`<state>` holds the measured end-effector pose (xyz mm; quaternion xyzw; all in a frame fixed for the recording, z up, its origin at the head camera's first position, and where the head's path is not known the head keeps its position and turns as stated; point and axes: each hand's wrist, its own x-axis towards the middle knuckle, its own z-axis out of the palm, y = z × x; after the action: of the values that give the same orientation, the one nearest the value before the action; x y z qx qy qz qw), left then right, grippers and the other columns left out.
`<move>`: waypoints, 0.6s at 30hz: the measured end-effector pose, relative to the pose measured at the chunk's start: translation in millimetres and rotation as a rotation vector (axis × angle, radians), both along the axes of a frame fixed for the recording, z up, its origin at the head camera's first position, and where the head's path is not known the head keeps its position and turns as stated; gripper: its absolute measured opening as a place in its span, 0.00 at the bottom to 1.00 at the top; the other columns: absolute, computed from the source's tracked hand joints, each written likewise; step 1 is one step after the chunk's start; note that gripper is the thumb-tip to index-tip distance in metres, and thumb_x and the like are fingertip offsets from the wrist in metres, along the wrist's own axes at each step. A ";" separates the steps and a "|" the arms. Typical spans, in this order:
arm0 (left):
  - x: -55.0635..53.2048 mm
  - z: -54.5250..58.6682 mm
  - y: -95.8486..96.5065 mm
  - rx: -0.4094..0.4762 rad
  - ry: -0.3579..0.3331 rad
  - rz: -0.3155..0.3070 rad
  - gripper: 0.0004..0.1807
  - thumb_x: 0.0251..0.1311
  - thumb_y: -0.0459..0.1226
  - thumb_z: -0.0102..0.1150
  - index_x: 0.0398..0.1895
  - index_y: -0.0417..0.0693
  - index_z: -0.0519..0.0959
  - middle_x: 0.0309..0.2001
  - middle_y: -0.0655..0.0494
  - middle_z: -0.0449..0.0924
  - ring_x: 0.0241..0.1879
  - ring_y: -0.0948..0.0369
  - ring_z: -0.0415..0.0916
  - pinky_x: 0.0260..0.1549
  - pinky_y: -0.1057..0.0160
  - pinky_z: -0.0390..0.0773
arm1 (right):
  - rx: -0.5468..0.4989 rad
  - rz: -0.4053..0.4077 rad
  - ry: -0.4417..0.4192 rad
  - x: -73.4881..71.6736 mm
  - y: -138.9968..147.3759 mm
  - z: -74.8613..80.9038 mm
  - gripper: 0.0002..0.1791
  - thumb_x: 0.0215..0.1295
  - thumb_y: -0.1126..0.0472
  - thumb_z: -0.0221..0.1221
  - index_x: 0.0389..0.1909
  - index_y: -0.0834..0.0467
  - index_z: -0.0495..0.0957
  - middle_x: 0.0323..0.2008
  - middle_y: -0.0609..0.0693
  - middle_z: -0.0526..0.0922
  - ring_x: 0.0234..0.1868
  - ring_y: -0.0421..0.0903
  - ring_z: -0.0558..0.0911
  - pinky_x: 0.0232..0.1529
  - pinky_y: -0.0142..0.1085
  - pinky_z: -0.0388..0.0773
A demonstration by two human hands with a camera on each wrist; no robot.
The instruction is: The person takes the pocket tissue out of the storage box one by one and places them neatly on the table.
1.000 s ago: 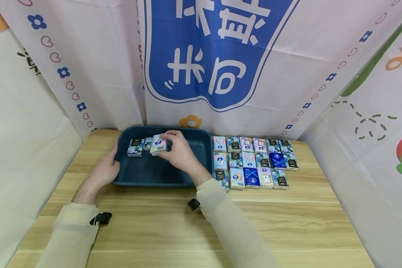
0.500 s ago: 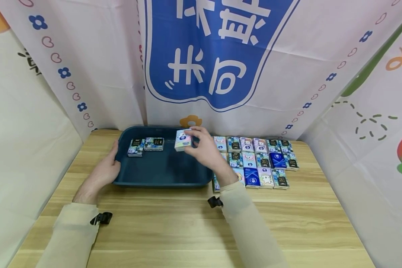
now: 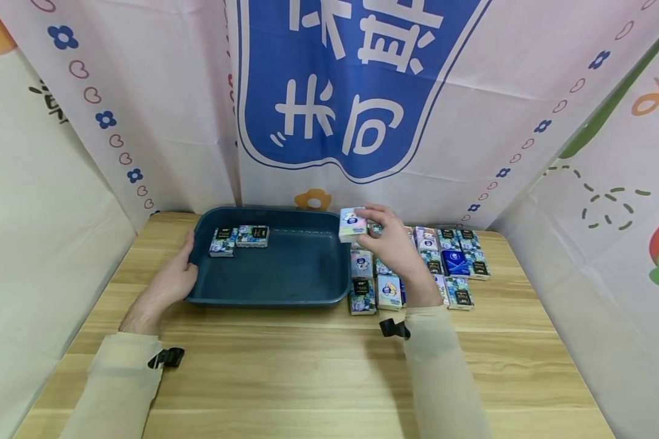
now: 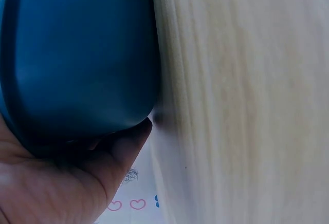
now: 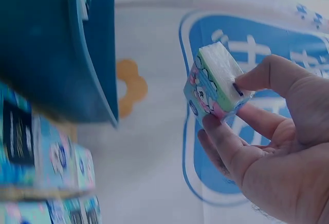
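My right hand (image 3: 391,244) pinches a small pastel tissue pack (image 3: 352,222) between thumb and fingers, raised near the tray's right rim. In the right wrist view this pack (image 5: 213,82) shows a cartoon print and a white side, with the thumb on one side and fingers beneath. My left hand (image 3: 167,281) lies against the left end of the dark blue tray (image 3: 274,302), its visible fingers fairly straight along the outer wall. Part of that hand is hidden by the tray (image 4: 87,64) in the left wrist view. Two dark floral tissue packs (image 3: 223,242) (image 3: 252,235) lie in the tray's far left corner.
Right of the tray, several tissue packs lie in rows, floral ones (image 3: 363,297), pastel ones (image 3: 388,292) and a plain blue one (image 3: 454,263); my right hand covers some. A printed curtain (image 3: 285,189) hangs behind the wooden table (image 3: 285,372).
My right hand has carried the pastel tissue pack rightward, from over the tray's left half to its right rim. Both floral packs inside now show fully. The left hand and tray stay put.
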<state>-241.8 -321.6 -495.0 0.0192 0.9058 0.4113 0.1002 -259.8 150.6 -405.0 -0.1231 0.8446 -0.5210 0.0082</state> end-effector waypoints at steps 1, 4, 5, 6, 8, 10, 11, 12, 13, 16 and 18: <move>0.0 0.2 0.0 0.000 -0.001 0.000 0.46 0.88 0.31 0.31 0.96 0.47 0.20 0.96 0.31 0.23 0.95 0.25 0.31 0.94 0.22 0.41 | -0.003 -0.005 -0.001 0.9 6.1 0.4 0.34 0.75 0.69 0.63 0.82 0.66 0.79 0.92 0.64 0.64 0.91 0.64 0.67 0.90 0.59 0.75; 0.5 0.9 0.1 -0.004 -0.003 0.000 0.45 0.88 0.31 0.31 0.96 0.47 0.21 0.96 0.30 0.23 0.95 0.24 0.32 0.94 0.21 0.42 | 0.008 -0.016 -0.003 3.3 24.4 1.5 0.35 0.76 0.69 0.63 0.83 0.66 0.78 0.91 0.64 0.64 0.92 0.66 0.66 0.91 0.61 0.72; 0.5 1.1 0.1 -0.006 -0.004 0.001 0.45 0.88 0.31 0.31 0.96 0.47 0.21 0.96 0.31 0.23 0.95 0.24 0.32 0.94 0.21 0.42 | 0.015 -0.020 -0.004 3.8 30.8 1.6 0.35 0.76 0.69 0.62 0.83 0.66 0.78 0.91 0.64 0.64 0.92 0.66 0.66 0.92 0.61 0.72; 0.6 1.2 0.0 -0.007 -0.007 0.002 0.45 0.88 0.31 0.31 0.96 0.47 0.21 0.96 0.31 0.22 0.95 0.25 0.32 0.94 0.21 0.42 | 0.020 -0.022 -0.004 4.5 37.1 1.8 0.35 0.76 0.69 0.62 0.84 0.66 0.77 0.91 0.64 0.64 0.93 0.67 0.65 0.92 0.61 0.71; 0.7 1.4 0.0 -0.007 -0.012 0.001 0.45 0.89 0.31 0.30 0.96 0.47 0.21 0.96 0.32 0.22 0.95 0.25 0.32 0.93 0.21 0.42 | 0.035 -0.029 -0.003 6.2 49.9 2.3 0.35 0.76 0.70 0.62 0.84 0.67 0.76 0.92 0.65 0.64 0.93 0.68 0.64 0.94 0.62 0.68; 0.7 1.7 0.2 -0.003 -0.019 0.001 0.45 0.89 0.31 0.30 0.96 0.47 0.21 0.96 0.33 0.21 0.95 0.25 0.31 0.94 0.21 0.41 | 0.049 -0.042 0.003 8.5 62.7 2.8 0.36 0.76 0.70 0.62 0.84 0.67 0.76 0.92 0.67 0.63 0.94 0.70 0.63 0.94 0.63 0.68; 0.7 1.8 0.3 -0.001 -0.021 0.000 0.45 0.89 0.31 0.30 0.96 0.47 0.21 0.96 0.33 0.21 0.95 0.25 0.31 0.94 0.21 0.41 | 0.050 -0.050 0.003 9.4 69.3 2.4 0.36 0.76 0.71 0.62 0.84 0.67 0.76 0.92 0.66 0.64 0.94 0.70 0.63 0.94 0.63 0.68; 0.6 1.8 0.3 0.003 -0.022 -0.001 0.45 0.89 0.31 0.30 0.96 0.47 0.21 0.96 0.33 0.20 0.95 0.25 0.30 0.94 0.21 0.41 | 0.058 -0.058 0.006 10.5 75.6 2.7 0.36 0.76 0.71 0.62 0.85 0.67 0.76 0.92 0.67 0.64 0.94 0.70 0.63 0.94 0.64 0.67; 0.5 1.7 0.4 0.005 -0.021 -0.001 0.45 0.89 0.31 0.30 0.96 0.46 0.21 0.96 0.33 0.20 0.95 0.25 0.30 0.94 0.22 0.40 | 0.059 -0.068 0.008 12.1 81.9 2.7 0.36 0.76 0.71 0.62 0.85 0.67 0.75 0.91 0.67 0.64 0.94 0.71 0.63 0.94 0.65 0.66; 0.5 1.3 0.4 0.008 -0.016 0.000 0.45 0.89 0.31 0.30 0.96 0.45 0.21 0.96 0.33 0.19 0.95 0.26 0.29 0.94 0.22 0.39 | 0.060 -0.098 0.001 15.6 100.2 2.5 0.36 0.77 0.72 0.62 0.85 0.68 0.74 0.90 0.67 0.66 0.93 0.71 0.63 0.95 0.67 0.63; 0.5 0.5 0.2 0.008 -0.015 0.003 0.45 0.88 0.31 0.30 0.96 0.45 0.21 0.96 0.34 0.19 0.95 0.26 0.29 0.94 0.22 0.39 | 0.066 -0.116 -0.006 17.1 111.9 1.7 0.35 0.78 0.72 0.62 0.85 0.68 0.74 0.90 0.66 0.67 0.93 0.70 0.65 0.95 0.67 0.62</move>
<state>-241.3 -321.4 -494.5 0.0151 0.9033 0.4153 0.1062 -242.7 262.5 -403.3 -0.0720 0.8670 -0.4929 -0.0157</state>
